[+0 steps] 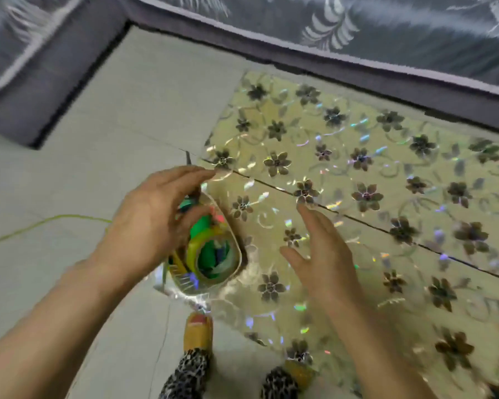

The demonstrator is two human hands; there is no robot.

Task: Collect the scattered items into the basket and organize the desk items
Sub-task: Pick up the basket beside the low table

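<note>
- Nearest, two feet in yellow sandals [198,331] on pale floor tiles [121,133], leopard-print trouser hems above them.
- Right hand [321,249] hovering over the flowered desk top [357,168], fingers straight and spread, holding nothing.
- Left hand [153,223] curled round the rim of the small basket [236,246] at the desk's corner (tape roll [211,254] and green bits inside).
- Farther off, grey patterned bedding [386,30].

The left hand [153,217] is over the left rim of the basket [234,240], fingers curved above it, thumb reaching down inside; whether it grips is unclear. The right hand [323,254] hovers just right of the basket, fingers straight and spread, holding nothing. Both forearms are bare.
</note>
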